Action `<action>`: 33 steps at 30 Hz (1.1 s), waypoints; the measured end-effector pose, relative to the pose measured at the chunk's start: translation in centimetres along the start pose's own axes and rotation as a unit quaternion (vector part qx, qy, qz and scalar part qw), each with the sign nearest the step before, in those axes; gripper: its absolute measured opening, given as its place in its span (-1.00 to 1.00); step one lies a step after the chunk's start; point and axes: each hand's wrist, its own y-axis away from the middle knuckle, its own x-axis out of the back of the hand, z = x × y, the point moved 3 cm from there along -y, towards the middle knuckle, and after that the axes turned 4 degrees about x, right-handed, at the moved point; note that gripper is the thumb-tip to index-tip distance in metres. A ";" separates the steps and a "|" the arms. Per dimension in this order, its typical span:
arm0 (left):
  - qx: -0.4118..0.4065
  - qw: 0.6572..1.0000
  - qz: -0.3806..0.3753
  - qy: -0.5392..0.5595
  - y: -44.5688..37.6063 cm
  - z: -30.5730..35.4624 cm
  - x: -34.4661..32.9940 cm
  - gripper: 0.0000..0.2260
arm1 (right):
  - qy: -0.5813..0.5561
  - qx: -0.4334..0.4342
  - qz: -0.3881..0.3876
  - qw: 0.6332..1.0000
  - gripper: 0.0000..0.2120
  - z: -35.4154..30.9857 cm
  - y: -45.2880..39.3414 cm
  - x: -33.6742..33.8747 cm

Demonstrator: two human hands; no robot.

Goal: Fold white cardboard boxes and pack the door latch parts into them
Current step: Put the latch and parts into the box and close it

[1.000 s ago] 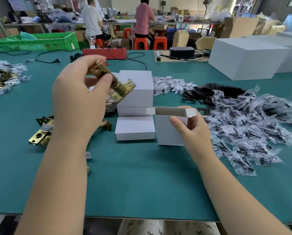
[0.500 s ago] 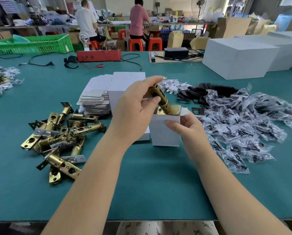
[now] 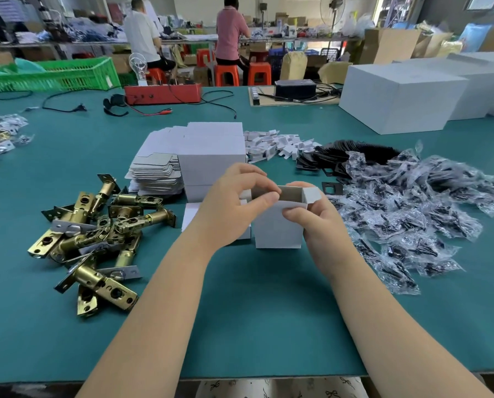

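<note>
The right hand (image 3: 316, 219) gripped one open white box (image 3: 278, 225) standing on the tabletop (image 3: 240, 311), steadying it, while the left hand (image 3: 234, 202) pinched its top flap, apparently to close it. One loose pile of brass latches (image 3: 96, 234) lay within left reach; beyond it sat one stack of flat blanks (image 3: 156, 173).
</note>
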 end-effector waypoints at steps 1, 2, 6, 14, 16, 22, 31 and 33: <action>0.007 1.000 0.005 0.029 0.0 -0.4 -0.3 -0.83 | -0.005 -0.007 0.005 1.000 -0.66 0.1 -0.1 0.0; 0.014 0.998 0.014 0.059 0.0 -0.8 -0.5 -0.87 | -0.009 -0.015 0.015 1.000 -0.67 0.2 -0.2 0.1; 0.069 0.987 0.040 0.143 0.3 -2.6 -1.9 -0.78 | 0.029 -0.076 0.038 0.996 -0.77 0.8 -0.3 0.1; 0.064 0.982 0.069 0.165 0.9 -3.1 -3.7 -0.84 | -0.156 -0.134 0.122 0.971 -0.64 1.1 -1.8 1.1; 0.057 0.983 0.072 0.160 0.7 -3.0 -3.8 -0.85 | 0.048 -0.153 0.173 0.972 -0.74 0.7 -2.9 1.8; 0.056 0.984 0.073 0.150 0.6 -3.0 -3.8 -0.85 | 0.394 -0.071 0.065 0.914 -0.83 0.7 -8.9 2.3; 0.039 0.990 0.081 0.107 1.0 -3.7 -3.9 -0.70 | 0.773 -0.097 -0.025 0.626 -0.48 5.0 -18.1 5.9; 0.037 0.990 0.086 0.107 1.0 -3.9 -3.8 -0.71 | 0.778 -0.116 -0.043 0.616 -0.45 5.9 -19.2 6.1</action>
